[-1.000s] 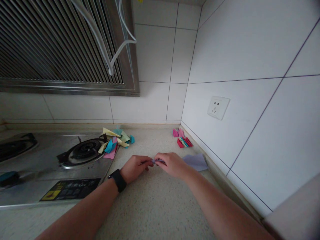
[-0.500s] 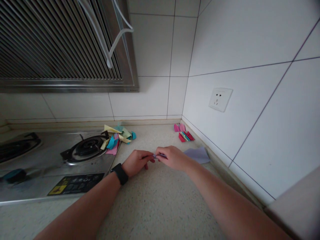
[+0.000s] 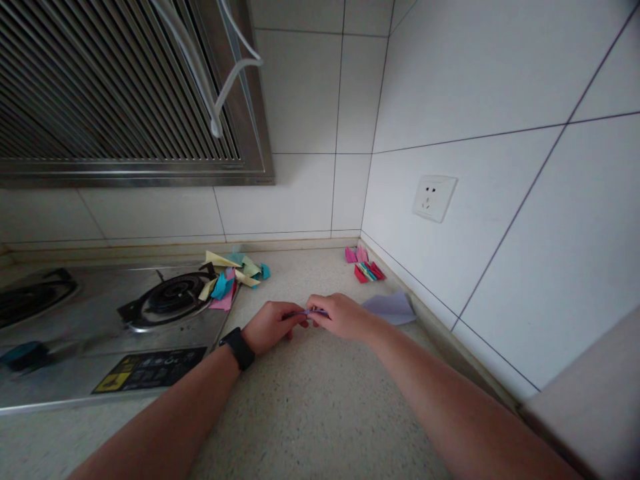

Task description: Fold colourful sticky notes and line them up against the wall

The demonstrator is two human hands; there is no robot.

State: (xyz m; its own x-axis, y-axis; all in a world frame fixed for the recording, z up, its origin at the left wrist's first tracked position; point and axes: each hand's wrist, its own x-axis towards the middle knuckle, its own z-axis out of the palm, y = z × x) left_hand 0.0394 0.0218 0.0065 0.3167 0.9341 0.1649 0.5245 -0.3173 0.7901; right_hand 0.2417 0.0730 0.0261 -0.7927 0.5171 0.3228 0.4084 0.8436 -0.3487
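Note:
A small folded piece of purple paper (image 3: pixel 311 312) is pinched between my two hands, mostly covered by the fingers. My left hand (image 3: pixel 274 325), with a black watch on its wrist, grips the left end between thumb and fingers. From the right, my right hand (image 3: pixel 343 315) pinches the same piece close to the left fingertips. Behind my right hand a flat purple paper sheet (image 3: pixel 393 308) lies on the counter, partly hidden by that hand.
Folded yellow, blue and pink papers (image 3: pixel 235 277) are heaped at the edge of the gas stove (image 3: pixel 165 340). Small folded red and multicoloured papers (image 3: pixel 369 271) and pink ones (image 3: pixel 356 255) lie in the counter corner. A wall socket (image 3: pixel 435 199) and range hood (image 3: pixel 150 100) are above.
The view has shifted slightly, moving the surroundings a little left in the picture. Both hands keep their pinch on the purple paper, with the fingertips slightly adjusted.

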